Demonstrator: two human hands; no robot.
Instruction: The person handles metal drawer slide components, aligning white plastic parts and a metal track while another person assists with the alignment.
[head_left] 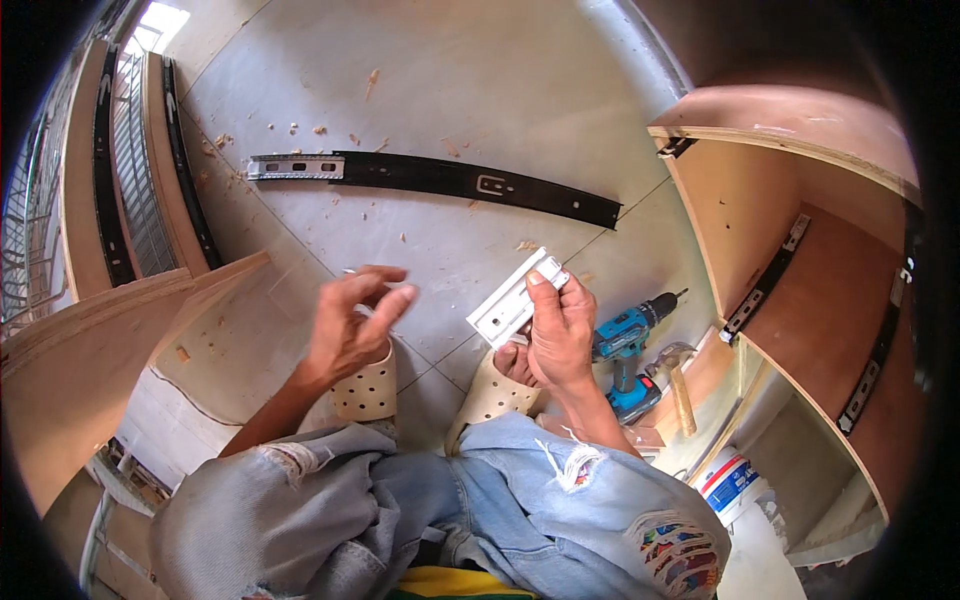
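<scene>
My R hand (562,335) pinched the pale rail piece (508,303), thumb on top, fingers under its near R edge; the rest of it stuck out fwd and L, free edges touching nothing I could see. My L hand (345,320) hung apart from it, fingers curled, thumb tip just off the forefinger (couldn't tell if anything small was tucked in there).

Btwn the hands: open tile floor (435,245), w/ room to bring them together. Beyond the grip the long black slide (450,187) lay crosswise, well clear of the piece, R end roughly ahead of my R hand; past it, more bare floor w/ a few shavings (373,84).

Tightest on the R: drill (622,345) just beside that hand, bit pointing away, then hammer (682,388), then the edge of the open cabinet (722,240) further out. My R clog (492,392) sat below the grip. Far L of my L hand, upright panel edges (158,170) closed off that side.
</scene>
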